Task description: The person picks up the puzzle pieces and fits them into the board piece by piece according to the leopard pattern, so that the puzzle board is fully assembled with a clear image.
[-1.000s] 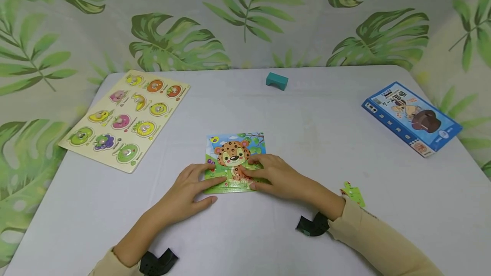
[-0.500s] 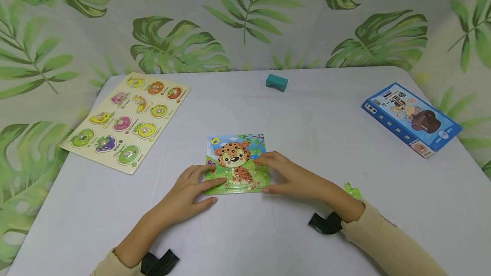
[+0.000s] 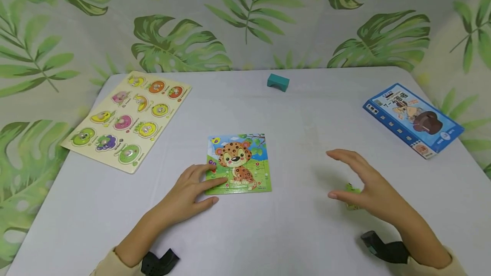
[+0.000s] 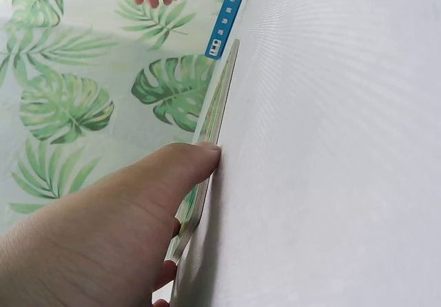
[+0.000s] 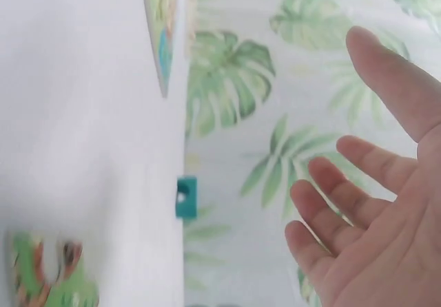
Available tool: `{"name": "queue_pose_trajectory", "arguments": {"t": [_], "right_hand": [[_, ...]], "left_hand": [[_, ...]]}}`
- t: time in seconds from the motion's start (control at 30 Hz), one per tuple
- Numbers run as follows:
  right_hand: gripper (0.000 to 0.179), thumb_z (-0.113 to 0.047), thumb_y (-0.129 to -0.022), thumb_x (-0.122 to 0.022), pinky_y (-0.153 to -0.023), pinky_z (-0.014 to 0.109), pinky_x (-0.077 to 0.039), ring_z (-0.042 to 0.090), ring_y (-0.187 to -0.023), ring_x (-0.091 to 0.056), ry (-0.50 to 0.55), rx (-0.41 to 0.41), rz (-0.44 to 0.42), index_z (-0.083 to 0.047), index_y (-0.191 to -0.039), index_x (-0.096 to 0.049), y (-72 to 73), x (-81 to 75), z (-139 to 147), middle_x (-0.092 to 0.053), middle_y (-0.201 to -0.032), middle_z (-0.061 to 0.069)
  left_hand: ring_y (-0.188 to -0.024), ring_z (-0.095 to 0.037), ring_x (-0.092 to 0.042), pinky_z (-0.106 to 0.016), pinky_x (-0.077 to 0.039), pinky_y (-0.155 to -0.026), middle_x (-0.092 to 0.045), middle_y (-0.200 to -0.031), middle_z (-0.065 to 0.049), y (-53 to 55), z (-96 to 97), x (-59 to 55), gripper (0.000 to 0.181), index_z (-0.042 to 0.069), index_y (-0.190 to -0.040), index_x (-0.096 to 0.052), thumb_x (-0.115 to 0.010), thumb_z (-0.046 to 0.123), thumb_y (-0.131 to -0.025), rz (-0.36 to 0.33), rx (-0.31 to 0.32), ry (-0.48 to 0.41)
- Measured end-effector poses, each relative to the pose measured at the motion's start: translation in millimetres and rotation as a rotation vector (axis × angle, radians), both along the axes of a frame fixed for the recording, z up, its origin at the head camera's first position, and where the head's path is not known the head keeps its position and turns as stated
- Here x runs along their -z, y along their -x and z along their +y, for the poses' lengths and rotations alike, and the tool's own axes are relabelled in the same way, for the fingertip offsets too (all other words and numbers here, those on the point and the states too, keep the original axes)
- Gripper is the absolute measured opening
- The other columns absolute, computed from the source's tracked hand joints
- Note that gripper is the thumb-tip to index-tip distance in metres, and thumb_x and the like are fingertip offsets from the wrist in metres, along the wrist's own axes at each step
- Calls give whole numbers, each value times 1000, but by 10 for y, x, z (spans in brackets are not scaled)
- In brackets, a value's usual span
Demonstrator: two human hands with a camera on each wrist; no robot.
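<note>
A square jigsaw puzzle showing a leopard cub lies flat near the middle of the table. My left hand rests at its left side, index and middle fingers stretched onto the picture and thumb near the front edge. In the left wrist view the thumb overlaps the puzzle's thin side edge. Well to the right, my right hand hovers with thumb and fingers spread and nothing between them. A loose green jigsaw piece lies beneath it, partly hidden by the thumb; the right wrist view shows that piece at lower left.
A fruit peg puzzle board lies at the back left. A teal arched block stands near the far edge. At the right is a blue box. A leaf-patterned cloth hangs behind the table.
My right hand has left the leopard puzzle and moved right, its fingers spreading above the loose piece. The left hand has stayed in place on the puzzle.
</note>
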State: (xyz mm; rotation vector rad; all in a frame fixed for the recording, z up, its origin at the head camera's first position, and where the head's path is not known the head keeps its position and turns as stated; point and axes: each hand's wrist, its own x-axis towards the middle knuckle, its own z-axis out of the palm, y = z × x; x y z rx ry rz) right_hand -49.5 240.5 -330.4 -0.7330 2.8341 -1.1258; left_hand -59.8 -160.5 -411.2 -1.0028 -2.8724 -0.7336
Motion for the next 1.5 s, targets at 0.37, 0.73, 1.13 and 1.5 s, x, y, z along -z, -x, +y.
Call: {"name": "queue_pose_trajectory", "arguments": {"t": [0.37, 0.73, 1.13, 1.5], "right_hand": [[80, -4, -66, -78, -64, 79, -19, -2, -115, -30, 79, 216, -58, -18, -135, -40, -246, 207, 430, -41, -128, 0], [78, -9, -71, -76, -93, 9, -23, -6, -113, -30, 30, 193, -103, -15, -137, -35, -307, 504, 583, -38, -131, -5], [77, -22, -71, -76, -89, -1, -11, -17, -117, -17, -92, 108, -135, -9, -135, -37, -263, 661, 700, -41, -130, 13], [65, -23, -70, -76, -81, 59, -35, 39, -106, -42, -212, 152, -164, -2, -125, -51, -233, 629, 677, -51, -113, 19]], "left_hand": [[-122, -24, -28, -44, -19, -100, -35, -136, -7, 5, -2, -3, 46, 32, -127, -52, -62, 38, -82, 5, 6, 2], [-123, -24, -27, -44, -19, -100, -35, -136, -7, 2, -2, -9, 46, 31, -127, -52, -62, 38, -82, 4, 7, -4], [-123, -25, -27, -45, -18, -100, -34, -137, -8, -2, 4, -24, 46, 31, -128, -52, -62, 38, -83, -12, 7, 8], [-123, -24, -26, -45, -18, -101, -34, -137, -7, 3, 1, -25, 46, 32, -128, -51, -61, 39, -83, -14, 5, 15]]}}
